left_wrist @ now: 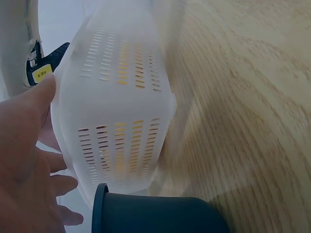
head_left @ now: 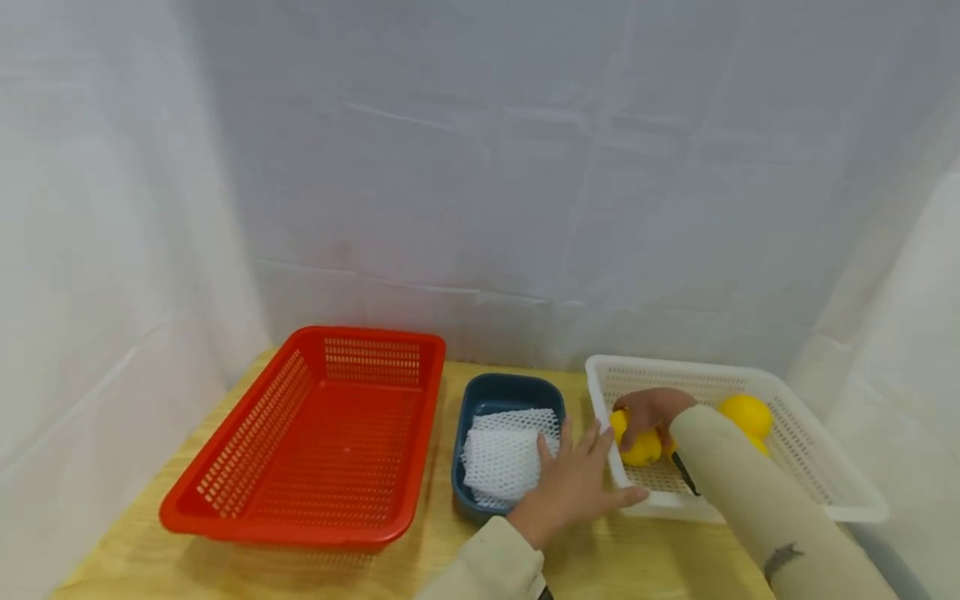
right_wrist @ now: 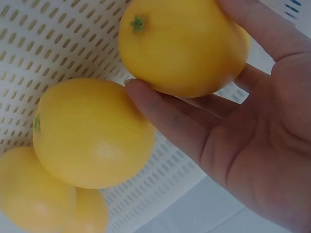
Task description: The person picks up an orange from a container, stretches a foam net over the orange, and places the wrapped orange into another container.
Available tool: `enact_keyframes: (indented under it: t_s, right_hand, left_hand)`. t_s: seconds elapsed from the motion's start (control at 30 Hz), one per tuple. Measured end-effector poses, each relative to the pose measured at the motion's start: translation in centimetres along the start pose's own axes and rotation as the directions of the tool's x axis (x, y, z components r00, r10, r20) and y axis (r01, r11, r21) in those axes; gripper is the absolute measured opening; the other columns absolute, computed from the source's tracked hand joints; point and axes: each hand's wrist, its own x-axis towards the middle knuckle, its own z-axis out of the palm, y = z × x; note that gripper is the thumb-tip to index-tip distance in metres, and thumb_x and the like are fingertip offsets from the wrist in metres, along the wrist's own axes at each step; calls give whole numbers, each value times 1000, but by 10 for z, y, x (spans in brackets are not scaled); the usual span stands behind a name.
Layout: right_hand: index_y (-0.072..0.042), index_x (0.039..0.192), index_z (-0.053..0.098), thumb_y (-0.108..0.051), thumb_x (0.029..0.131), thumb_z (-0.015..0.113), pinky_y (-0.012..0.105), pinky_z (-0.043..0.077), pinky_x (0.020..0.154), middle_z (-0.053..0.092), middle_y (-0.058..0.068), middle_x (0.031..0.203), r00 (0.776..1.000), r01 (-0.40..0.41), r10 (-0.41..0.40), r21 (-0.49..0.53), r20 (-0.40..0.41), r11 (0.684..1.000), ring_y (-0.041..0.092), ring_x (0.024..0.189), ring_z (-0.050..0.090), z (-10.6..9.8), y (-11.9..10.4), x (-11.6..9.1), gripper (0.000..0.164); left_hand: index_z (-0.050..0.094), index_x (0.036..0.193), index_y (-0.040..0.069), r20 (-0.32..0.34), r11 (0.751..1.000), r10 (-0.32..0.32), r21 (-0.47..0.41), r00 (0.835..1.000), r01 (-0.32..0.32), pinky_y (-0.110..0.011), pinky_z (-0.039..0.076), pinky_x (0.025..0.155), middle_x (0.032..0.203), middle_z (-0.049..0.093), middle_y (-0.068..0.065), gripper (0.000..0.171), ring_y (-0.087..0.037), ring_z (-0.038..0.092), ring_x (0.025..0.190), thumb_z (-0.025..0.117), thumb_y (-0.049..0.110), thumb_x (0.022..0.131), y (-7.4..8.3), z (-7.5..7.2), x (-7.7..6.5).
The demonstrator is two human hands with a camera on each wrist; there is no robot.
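White basket [head_left: 675, 365], with a right hand [head_left: 651, 410] gripping a yellow fruit [right_wrist: 180, 53]

From where I stand, a pale sheet [head_left: 420, 167] hangs behind the wooden table [head_left: 622, 562]. Beside the table's left edge sits a red basket [head_left: 345, 442], seen only by the head camera. The white basket is towards the right, close to the far edge; a blue container [head_left: 517, 381] stands between them.

The left hand [head_left: 573, 487] has its fingers spread between container and white basket; I can't tell whether it touches the rim. The right hand's fingers curl round the fruit, inside the white basket near its left end. White foam netting [head_left: 498, 462], in the head view alone, lies in the container.

Only the right wrist view shows one fingertip against a neighbouring fruit [right_wrist: 97, 136], with two more just beyond. The left wrist view looks onto the white basket's slotted outer wall, yellow showing through. It also catches a black device [left_wrist: 56, 56] at the right cuff, its yellow label [left_wrist: 42, 73] marked with characters too small to read surely. Smallest is the held fruit's green star-shaped calyx [right_wrist: 138, 23].
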Motion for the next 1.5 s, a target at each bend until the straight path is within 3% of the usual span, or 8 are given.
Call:
enact_keyframes:
  t_s: [0.27,0.57,0.83,1.03,1.2,1.33,1.43,1.5]
  right_hand:
    - [-10,138,47,-18,75,83,51,56,76,49,21,131,999,38,-39,-65,-20,997,36,103,57,-1,6,-1,74]
    - [-4,138,45,-20,80,78,59,49,85,51,23,131,962,214,-239,-180,-133,960,37,105,55,-4,17,-11,69]
    - [3,138,40,-24,80,79,58,46,88,56,24,121,866,340,-398,-227,-303,912,34,96,57,-13,24,-29,75]
    - [6,139,39,-22,81,79,55,49,84,57,25,123,730,446,-511,-249,-454,859,33,97,58,-10,14,-48,75]
    - [5,140,39,-18,81,79,53,50,80,54,26,127,630,483,-520,-233,-577,844,35,99,58,6,2,-69,75]
    - [1,141,40,-15,79,80,56,50,84,52,25,130,558,527,-526,-215,-642,822,37,103,56,22,-13,-81,76]
    - [-2,141,40,-12,77,82,55,50,88,51,21,133,477,561,-536,-228,-696,796,36,107,55,37,-25,-84,78]
    - [-4,141,41,-10,74,85,52,52,86,50,19,134,406,581,-542,-250,-736,775,33,107,55,49,-32,-85,80]
  left_hand:
    - [29,153,27,-6,1000,-5,2,1000,5,-69,12,109,160,21,3,90,-36,10,147,48,78,82,4,0,0]
    - [36,150,27,-44,1000,11,11,999,-11,-69,14,108,157,28,1,87,-37,12,146,45,80,81,1,8,3]
    - [37,149,28,-47,999,43,29,998,-41,-69,17,108,157,29,4,81,-36,13,147,41,78,85,0,6,4]
    - [44,143,23,-140,984,40,-169,989,-64,-53,32,109,150,41,1,62,-27,34,139,48,61,94,-12,-13,-14]
    - [42,143,23,-123,871,-23,-490,992,-40,-48,40,105,147,44,-2,60,-23,44,132,52,56,95,-24,-32,-38]
    - [41,142,23,-99,704,-83,-710,992,-12,-51,44,100,142,48,-8,57,-30,49,127,55,51,95,-34,-48,-46]
    - [39,142,21,-64,551,-145,-834,987,27,-49,48,96,139,50,-11,58,-33,54,121,58,47,95,-42,-61,-50]
    - [36,144,19,-38,491,-169,-870,985,50,-47,50,93,139,49,-12,61,-34,56,118,59,46,94,-46,-70,-54]
